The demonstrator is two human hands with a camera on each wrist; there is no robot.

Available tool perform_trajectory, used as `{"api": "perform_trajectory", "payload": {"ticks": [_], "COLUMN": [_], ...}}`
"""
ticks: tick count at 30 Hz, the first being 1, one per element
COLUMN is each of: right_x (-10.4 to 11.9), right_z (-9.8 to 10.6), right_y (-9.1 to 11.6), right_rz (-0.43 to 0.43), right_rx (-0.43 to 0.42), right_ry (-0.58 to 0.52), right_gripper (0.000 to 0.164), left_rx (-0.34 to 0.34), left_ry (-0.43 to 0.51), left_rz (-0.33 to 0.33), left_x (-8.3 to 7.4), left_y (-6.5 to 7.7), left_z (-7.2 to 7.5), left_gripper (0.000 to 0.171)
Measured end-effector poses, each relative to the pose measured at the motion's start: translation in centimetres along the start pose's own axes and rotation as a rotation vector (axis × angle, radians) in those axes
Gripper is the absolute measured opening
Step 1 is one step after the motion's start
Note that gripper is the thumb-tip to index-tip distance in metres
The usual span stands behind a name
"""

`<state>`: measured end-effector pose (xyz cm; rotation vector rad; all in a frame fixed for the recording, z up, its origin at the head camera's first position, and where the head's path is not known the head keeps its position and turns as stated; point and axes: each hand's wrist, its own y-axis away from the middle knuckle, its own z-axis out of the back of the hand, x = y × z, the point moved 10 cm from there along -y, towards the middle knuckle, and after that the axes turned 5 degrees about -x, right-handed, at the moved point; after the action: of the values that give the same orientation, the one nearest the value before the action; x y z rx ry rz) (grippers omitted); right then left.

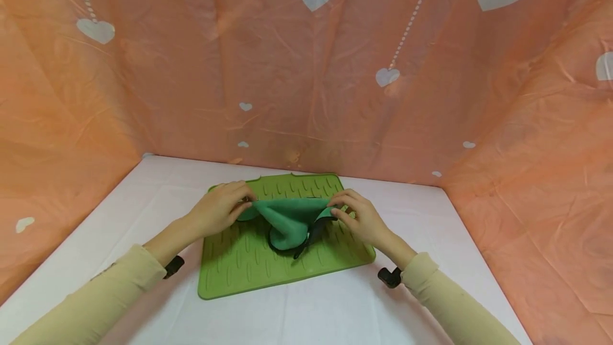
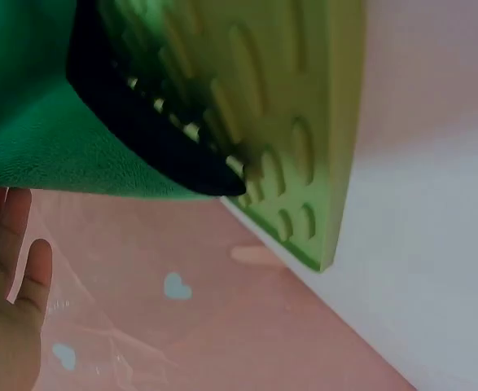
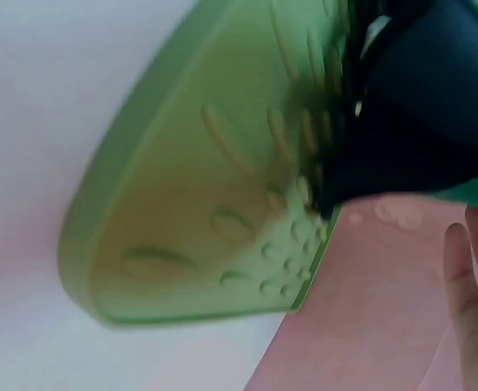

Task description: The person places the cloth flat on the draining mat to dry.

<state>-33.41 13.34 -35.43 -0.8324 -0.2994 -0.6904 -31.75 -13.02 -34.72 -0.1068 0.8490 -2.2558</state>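
A green cloth (image 1: 287,217) with a black border hangs in folds between both hands, over a ribbed green mat (image 1: 239,276). My left hand (image 1: 222,207) pinches the cloth's upper edge on the left. On the other side, my right hand (image 1: 360,217) pinches it between thumb and fingers. The cloth's middle sags toward the mat. In the left wrist view, fuzzy green fabric (image 2: 67,155) and a dark border stand over the mat's ridges. A dark part of the cloth (image 3: 426,106) fills the upper right of the right wrist view, hiding some fingers.
The mat lies at a slant on a white-covered table (image 1: 325,313). Orange sheeting with white hearts (image 1: 306,95) rises at the back and both sides. Dark wrist devices, such as the right one (image 1: 390,277), stick out beneath the sleeves.
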Motion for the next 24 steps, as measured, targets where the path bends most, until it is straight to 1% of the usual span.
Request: {"api": "perform_trajectory", "payload": {"ticks": [2,5,10,16,20,23,24], "right_x": [-0.8,-2.4,-4.7,-6.6,-7.8,-8.5,-8.7], "right_z": [0.6,0.6,-0.5,-1.2,-2.1,-2.7,-2.9], "right_y": [-0.1,-0.2,-0.1,-0.3,-0.6,-0.6,-0.6], "right_rz": [-0.031,-0.092,-0.159,-0.163,-0.185,-0.202,-0.205], "right_rx": [-0.024,-0.019,0.042,0.073,0.147,0.200,0.216], "right_ry": [-0.004,0.007,0.036,0.073,0.102,0.108,0.106], "right_gripper": [0.015,0.014,0.013,0.014,0.015,0.016,0.016], "left_rx": [-0.017,-0.015,0.037,0.098,0.161,0.220,0.238], "left_ry": [0.013,0.038,0.052,0.040,0.035,0.039,0.037], "left_rz": [0.016,0.052,0.100,0.152,0.188,0.212,0.209], "left_x": [0.4,1.1,2.2,3.7,4.8,5.5,5.5], "left_y": [-0.2,-0.5,-0.8,-1.6,-1.9,-1.8,-1.7], "left_z": [0.3,0.0,-1.9,-4.0,-5.6,-6.9,-7.2], "left_gripper": [0.017,0.016,0.013,0.012,0.011,0.010,0.010]}}
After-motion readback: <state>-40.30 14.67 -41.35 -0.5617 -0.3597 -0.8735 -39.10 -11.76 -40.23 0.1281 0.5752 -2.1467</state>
